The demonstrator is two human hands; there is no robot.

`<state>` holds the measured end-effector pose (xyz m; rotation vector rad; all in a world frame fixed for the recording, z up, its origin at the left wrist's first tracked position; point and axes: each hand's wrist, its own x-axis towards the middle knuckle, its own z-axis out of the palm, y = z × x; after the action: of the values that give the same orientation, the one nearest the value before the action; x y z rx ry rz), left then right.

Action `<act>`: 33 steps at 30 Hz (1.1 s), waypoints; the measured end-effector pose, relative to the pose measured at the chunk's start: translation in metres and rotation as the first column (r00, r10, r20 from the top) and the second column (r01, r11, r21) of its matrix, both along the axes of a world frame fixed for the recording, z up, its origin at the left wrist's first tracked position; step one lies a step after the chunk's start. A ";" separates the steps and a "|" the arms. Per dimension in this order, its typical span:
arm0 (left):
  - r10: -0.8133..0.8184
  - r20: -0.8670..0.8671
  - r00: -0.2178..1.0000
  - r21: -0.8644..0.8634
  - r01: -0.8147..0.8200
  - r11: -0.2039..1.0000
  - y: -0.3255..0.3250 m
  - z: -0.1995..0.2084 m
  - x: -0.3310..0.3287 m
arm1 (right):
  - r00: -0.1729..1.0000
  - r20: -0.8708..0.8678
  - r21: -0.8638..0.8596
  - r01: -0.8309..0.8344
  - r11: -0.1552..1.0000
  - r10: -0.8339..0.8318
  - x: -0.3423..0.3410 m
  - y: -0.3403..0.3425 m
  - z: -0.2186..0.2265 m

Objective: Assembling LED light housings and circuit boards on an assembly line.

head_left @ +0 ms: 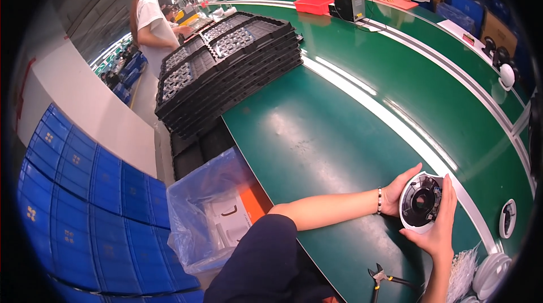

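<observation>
Between both hands I hold a round white-rimmed housing with a black interior, a dark round part at its centre and small parts along its right side. My left hand grips its left edge, a beaded bracelet on the wrist. My right hand closes on its right side and lower edge, thumb below. The housing is tilted toward me above the green table. Cutting pliers with black and yellow handles lie near the front edge, jaws apart. Beside my right forearm are a bundle of thin white strands and round white covers.
Stacked black trays holding small parts stand at the far left. A plastic-lined box sits beside the table, near blue crates. Another white-rimmed unit lies on the green conveyor. Co-workers are farther off.
</observation>
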<state>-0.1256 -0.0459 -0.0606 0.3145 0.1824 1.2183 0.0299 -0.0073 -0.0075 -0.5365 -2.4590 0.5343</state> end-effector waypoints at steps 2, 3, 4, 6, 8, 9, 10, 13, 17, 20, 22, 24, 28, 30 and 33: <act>0.000 -0.012 1.000 0.004 0.000 1.000 0.000 -0.001 0.001 | 0.996 0.057 -0.058 -0.072 0.996 0.075 0.002 0.007 0.006; -0.005 -0.009 1.000 0.000 0.005 1.000 0.000 -0.001 0.001 | 0.994 0.065 -0.066 -0.089 0.994 0.093 0.003 0.010 0.007; -0.002 -0.040 0.999 -0.015 0.001 1.000 -0.003 0.001 0.000 | 0.993 0.063 -0.068 -0.094 0.993 0.099 0.002 0.010 0.012; 0.010 -0.061 0.998 -0.019 -0.011 1.000 -0.007 0.001 -0.001 | 0.978 0.102 -0.071 -0.175 0.982 0.182 -0.002 0.007 0.020; 0.020 -0.080 0.997 0.002 -0.020 1.000 -0.004 -0.001 0.000 | 0.981 0.104 -0.052 -0.161 0.986 0.166 -0.001 0.008 0.016; 0.036 -0.056 0.998 0.007 -0.036 0.999 -0.002 -0.003 0.000 | 0.986 0.108 -0.048 -0.122 0.991 0.126 -0.001 0.008 0.012; 0.050 -0.045 0.998 0.021 -0.050 0.999 -0.004 -0.003 0.000 | 0.990 0.107 -0.043 -0.088 0.995 0.093 -0.003 0.007 0.009; 0.082 -0.046 0.996 0.039 -0.080 0.996 -0.006 -0.006 -0.002 | 0.997 0.073 0.009 -0.029 1.000 0.028 -0.006 0.001 -0.002; 0.087 0.017 0.996 0.007 -0.087 0.996 0.003 -0.006 0.006 | 0.997 0.065 0.019 0.039 0.999 -0.040 -0.002 0.001 -0.003; 0.132 0.039 0.990 -0.122 -0.127 0.984 -0.003 -0.011 -0.010 | 0.999 0.028 -0.014 -0.036 0.999 0.037 -0.018 0.008 -0.009; 0.141 -0.055 0.988 -0.101 -0.146 0.984 -0.002 -0.012 -0.016 | 0.999 0.006 0.011 -0.048 0.999 0.048 -0.020 0.014 -0.014; 0.150 -0.072 0.986 -0.056 -0.154 0.986 0.000 -0.007 -0.016 | 0.998 -0.030 0.018 -0.063 0.998 0.063 -0.017 0.020 -0.018; 0.215 -0.138 0.967 -0.137 -0.234 0.963 0.002 -0.010 -0.012 | 1.000 0.029 -0.117 0.006 0.993 -0.003 -0.014 0.018 -0.019; 0.237 -0.143 0.961 -0.150 -0.257 0.955 0.004 -0.011 -0.008 | 1.000 0.014 -0.143 0.019 0.990 -0.017 -0.012 0.018 -0.022; 0.231 -0.147 0.962 -0.146 -0.252 0.956 0.003 -0.011 -0.007 | 1.000 -0.011 -0.137 0.025 0.990 -0.027 -0.010 0.016 -0.025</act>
<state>-0.1322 -0.0429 -0.0714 0.2313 0.4416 1.4167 0.0197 0.0090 -0.0324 -0.6176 -2.4116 0.6977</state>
